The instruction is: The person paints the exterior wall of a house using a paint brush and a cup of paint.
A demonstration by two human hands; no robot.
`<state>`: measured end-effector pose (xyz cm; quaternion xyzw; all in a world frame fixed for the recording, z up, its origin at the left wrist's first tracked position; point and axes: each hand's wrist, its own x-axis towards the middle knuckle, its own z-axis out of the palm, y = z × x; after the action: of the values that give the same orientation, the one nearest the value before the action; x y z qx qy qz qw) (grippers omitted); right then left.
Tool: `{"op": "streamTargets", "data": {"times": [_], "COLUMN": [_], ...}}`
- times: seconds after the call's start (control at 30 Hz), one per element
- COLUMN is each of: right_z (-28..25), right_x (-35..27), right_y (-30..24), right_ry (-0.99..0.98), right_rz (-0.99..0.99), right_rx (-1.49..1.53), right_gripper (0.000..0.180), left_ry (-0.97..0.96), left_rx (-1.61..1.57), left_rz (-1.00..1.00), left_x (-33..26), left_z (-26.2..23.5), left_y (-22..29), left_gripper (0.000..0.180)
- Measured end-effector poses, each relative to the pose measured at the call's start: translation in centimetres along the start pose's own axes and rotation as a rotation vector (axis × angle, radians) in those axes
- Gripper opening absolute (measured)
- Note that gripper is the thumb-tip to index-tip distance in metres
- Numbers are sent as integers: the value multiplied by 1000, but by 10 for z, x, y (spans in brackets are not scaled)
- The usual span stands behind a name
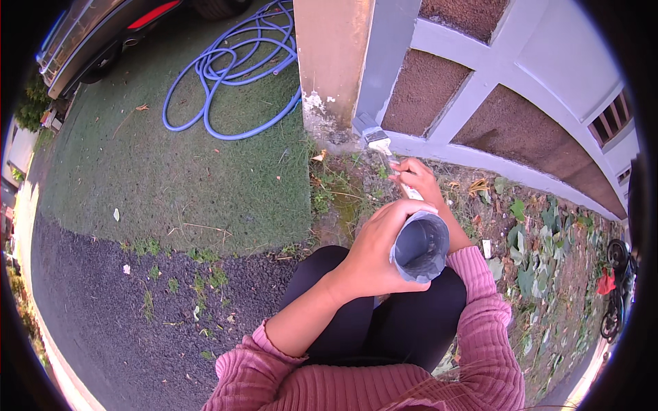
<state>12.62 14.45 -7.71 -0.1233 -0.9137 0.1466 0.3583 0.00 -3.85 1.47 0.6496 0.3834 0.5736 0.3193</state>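
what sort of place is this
Outdoors, probably a driveway or yard beside a building: a parked car, a loose blue hose on green ground, and a wall with weeds along its foot.

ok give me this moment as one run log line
left hand: holds grey cup | right hand: holds paintbrush | bristles: at foot of grey strip | blue hose: looped on green turf

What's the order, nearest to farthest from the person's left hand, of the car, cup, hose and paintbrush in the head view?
1. Cup: in the left hand.
2. Paintbrush: ahead, in the right hand.
3. Hose: coiled, ahead and left.
4. Car: top left corner.
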Motion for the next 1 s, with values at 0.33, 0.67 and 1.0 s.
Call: {"op": "streamTargets", "data": {"times": [0.33,0.67,1.0], "right_z": [14,28,-25], "right_x": [-13,-31,59], "right_y": [22,31,2], "right_ry": [64,-186,154], "right_rz": [-55,98,215], "right_rx": [-150,-42,89], "right_gripper": [17,10,17], "left_ry": [-14,4,-9], "left_rx": [7,-23,-17], "left_rz": [10,22,25], "left_x": [1,-3,-1], "left_z": [1,-2,0], "left_y": [1,3,2], "left_gripper": [77,77,77]}}
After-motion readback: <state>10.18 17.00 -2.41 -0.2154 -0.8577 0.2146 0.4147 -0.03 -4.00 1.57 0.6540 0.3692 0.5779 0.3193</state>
